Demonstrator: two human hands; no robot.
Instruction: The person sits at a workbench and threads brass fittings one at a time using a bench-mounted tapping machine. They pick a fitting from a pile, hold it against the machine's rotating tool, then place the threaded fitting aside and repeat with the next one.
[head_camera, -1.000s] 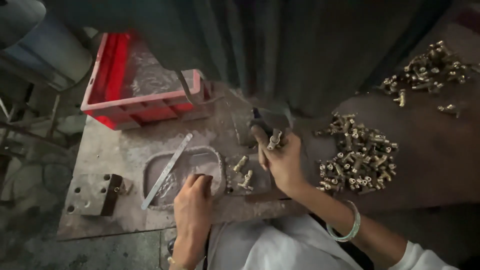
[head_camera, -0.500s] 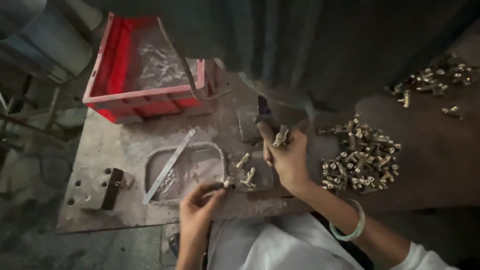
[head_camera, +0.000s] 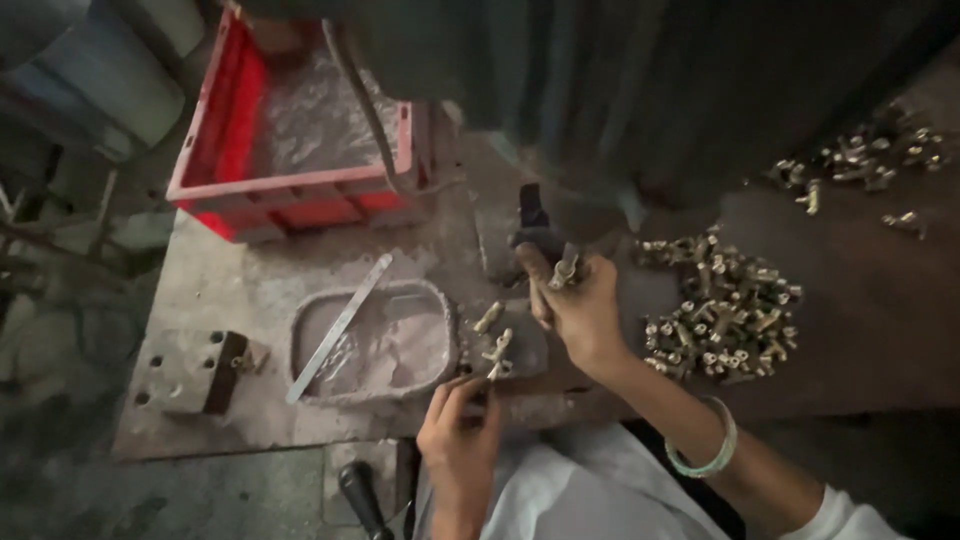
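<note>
Near the frame's centre, right hand (head_camera: 580, 305) grips a brass fitting (head_camera: 566, 268); left hand (head_camera: 462, 420) pinches another fitting (head_camera: 497, 352), which could slip off the table edge (head_camera: 300, 440).

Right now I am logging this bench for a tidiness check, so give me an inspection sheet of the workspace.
Surface: grey metal bench plate, dusty and stained.
Job's things: brass fittings; one in the right hand, one at the left hand's fingertips, a few loose ones between the hands, a heap to the right.
Clutter: shallow metal tray with a flat metal strip across it, drilled steel block, red plastic crate, second scatter of fittings.
Grippers: bare hands, both pinching fittings.
Cables: hose over the crate.
Surroundings: dark machine body behind.
</note>
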